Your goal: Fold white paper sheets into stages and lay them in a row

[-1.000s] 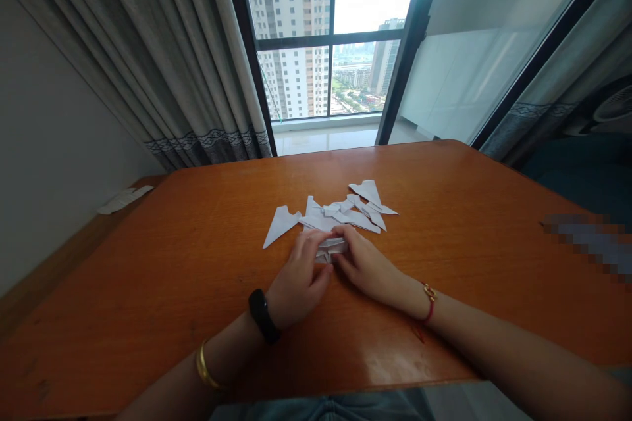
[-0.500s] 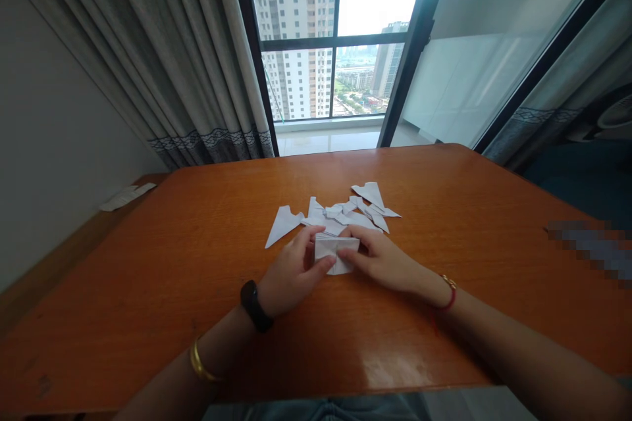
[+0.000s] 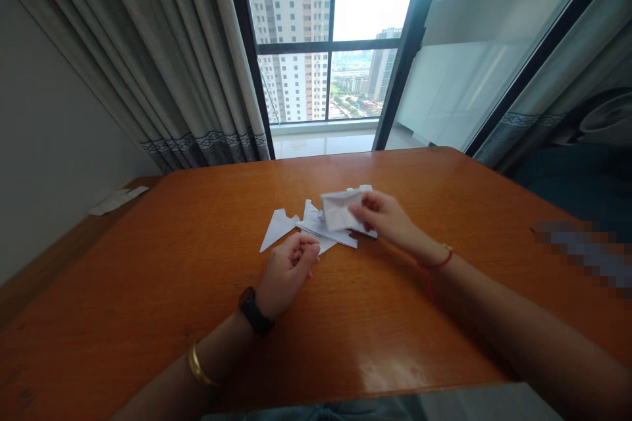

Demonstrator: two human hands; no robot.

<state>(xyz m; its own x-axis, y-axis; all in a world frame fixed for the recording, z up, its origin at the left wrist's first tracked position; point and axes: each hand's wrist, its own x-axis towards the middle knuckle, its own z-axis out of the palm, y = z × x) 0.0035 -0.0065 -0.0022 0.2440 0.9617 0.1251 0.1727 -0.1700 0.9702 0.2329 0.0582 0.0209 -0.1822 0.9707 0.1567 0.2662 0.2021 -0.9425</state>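
Observation:
A folded white paper (image 3: 340, 212), roughly rectangular and slightly blurred, is pinched between the thumb and fingers of my right hand (image 3: 388, 217). It hangs over a loose pile of cut white paper pieces (image 3: 338, 237) and hides part of them. My left hand (image 3: 292, 263) rests just in front of the pile, its fingers curled in and the thumb against them, with nothing visible in the grasp. Its fingertips are close to the nearest pieces. A separate pointed paper piece (image 3: 277, 229) lies to the left of the pile.
The pile lies on a brown wooden table (image 3: 148, 316). Some flat pale papers (image 3: 118, 200) lie on a ledge past the table's left edge. A blurred-out object (image 3: 582, 253) is at the right. Curtains (image 3: 197, 79) and a window stand behind.
The left hand has let go of the folded paper and drawn slightly back, its fingers curling in. My right hand has carried the paper forward and up over the pile.

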